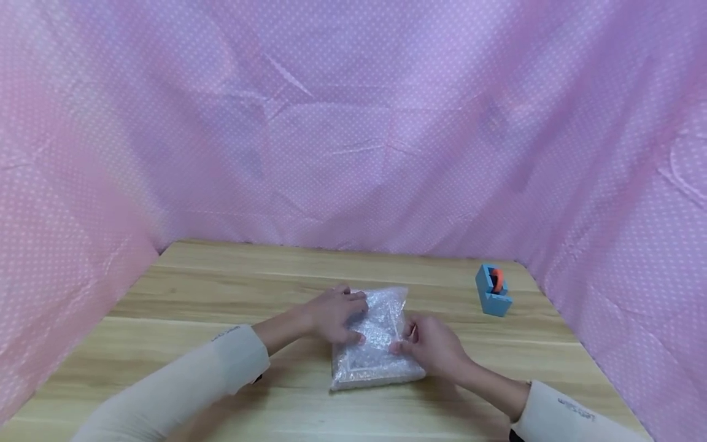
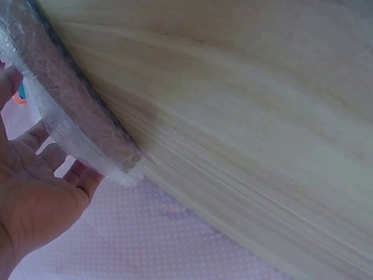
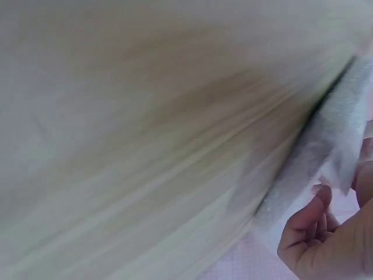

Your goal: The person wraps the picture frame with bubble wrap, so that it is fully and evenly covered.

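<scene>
A flat rectangular bundle in clear bubble wrap [image 1: 378,325] lies on the wooden table in front of me. My left hand [image 1: 337,314] rests on its left side, fingers spread over the top. In the left wrist view the fingers of that hand [image 2: 44,181] lie along the wrapped edge [image 2: 81,111]. At the right side, my right hand [image 1: 436,347] pinches a fold of the wrap between thumb and curled fingers. The right wrist view shows this thumb [image 3: 312,213] against the loose wrap [image 3: 344,157]. The wrapped object itself is hidden under the bubble layers.
A blue tape dispenser [image 1: 493,291] with an orange roll core stands toward the table's back right. Pink dotted cloth [image 1: 353,135] hangs around the back and sides of the wooden table [image 1: 232,276].
</scene>
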Demonstrator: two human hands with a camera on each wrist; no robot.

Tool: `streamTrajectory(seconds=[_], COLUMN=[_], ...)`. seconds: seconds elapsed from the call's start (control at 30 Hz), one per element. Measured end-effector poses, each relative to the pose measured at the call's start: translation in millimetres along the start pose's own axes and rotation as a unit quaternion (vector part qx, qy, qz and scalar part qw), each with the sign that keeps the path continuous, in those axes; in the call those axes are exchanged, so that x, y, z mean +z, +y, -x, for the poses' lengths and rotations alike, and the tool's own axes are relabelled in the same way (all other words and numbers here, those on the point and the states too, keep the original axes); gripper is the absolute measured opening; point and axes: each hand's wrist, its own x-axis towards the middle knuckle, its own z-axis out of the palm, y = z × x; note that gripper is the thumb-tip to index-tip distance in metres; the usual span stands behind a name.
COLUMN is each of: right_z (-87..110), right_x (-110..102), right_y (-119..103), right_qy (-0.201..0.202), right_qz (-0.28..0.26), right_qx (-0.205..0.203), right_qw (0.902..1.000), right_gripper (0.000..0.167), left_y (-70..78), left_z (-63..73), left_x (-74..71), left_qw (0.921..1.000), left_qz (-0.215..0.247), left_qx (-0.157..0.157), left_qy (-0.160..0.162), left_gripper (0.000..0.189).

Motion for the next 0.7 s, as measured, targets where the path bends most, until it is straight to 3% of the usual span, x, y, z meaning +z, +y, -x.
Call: streamTrajectory(seconds=[0.17, 0.37, 0.53, 0.7], right_z=[-2.1, -3.8, -0.2, -2.3], right_x=[3, 3, -1, -18], right_y=[4, 5, 4, 8], right_qy=[-0.012, -0.018, -0.013, 0.000], right_qz=[0.021, 0.036, 0.067, 0.065], right_qx=[-0.005, -0.039, -0.067, -0.051], right_qw=[0.9997, 0.9984, 0.9954, 0.9966], right_gripper=[0.037, 0.035, 0.030, 0.020], left_y=[-2.3, -4.1, -2.4, 0.5], left_z=[-1.6, -3.8, -4.7, -3.8], left_x=[3.9, 7.3, 7.8, 7.0], left_qw=[0.9996, 0.9991, 0.9990, 0.9988], left_qz=[0.021, 0.014, 0.014, 0.017], left_qx=[0.001, -0.007, -0.019, -0.034], left_qy=[0.019, 0.039, 0.037, 0.030], left_gripper=[0.052, 0.043, 0.041, 0.042])
